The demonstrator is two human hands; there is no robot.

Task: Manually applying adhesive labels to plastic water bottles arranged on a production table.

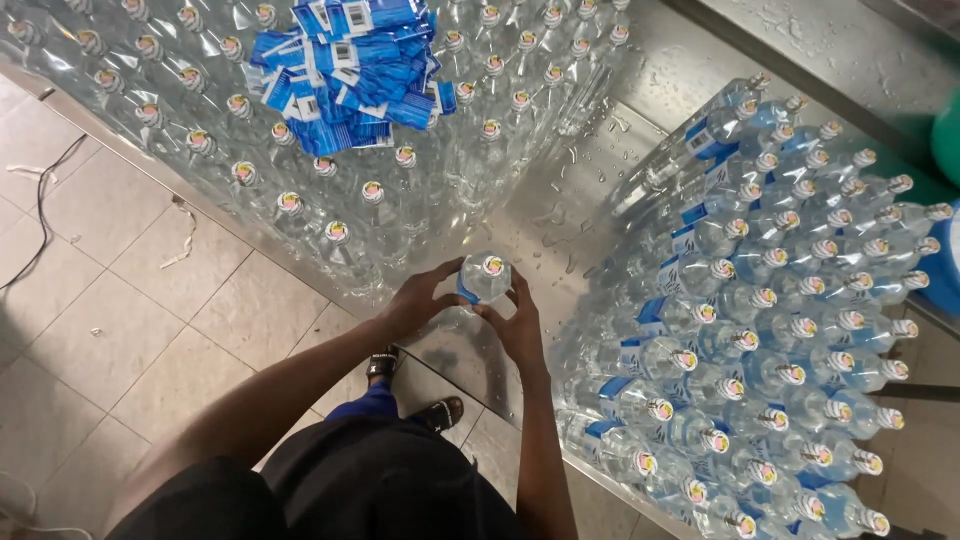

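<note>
A beige tiled floor (130, 330) is seen at the lower left, and above it a wet stainless-steel tabletop (560, 200) runs diagonally across the view. Nearest the camera, dark clothing is seen at the bottom edge, and sandalled feet (412, 390) are planted on the tiles just below the tabletop's edge. Both forearms are stretched up from there to a single clear plastic water bottle (484, 280), which stands on the bare wet strip of the tabletop between two large groups of bottles. The left hand (420, 298) is pressed against the bottle's left side, its fingers (447, 272) curled around it, where a blue label is wrapped. The right hand (520, 325) is set against the bottle's right side, its fingers (516, 290) closed around the shoulder. The bottle is thus gripped by both hands, upright, its sealed cap turned towards the camera.

To the right, a dense block of labelled water bottles (770, 330) is packed together, blue labels showing on the nearer ones. To the left and farther back, a block of unlabelled clear bottles (300, 190) is stood, capped alike. On top of that farther block a loose pile of blue labels (355, 70) is heaped. Water droplets are scattered over the bare metal between the two blocks. A thin dark cable (40, 215) is trailed over the tiles at the far left.
</note>
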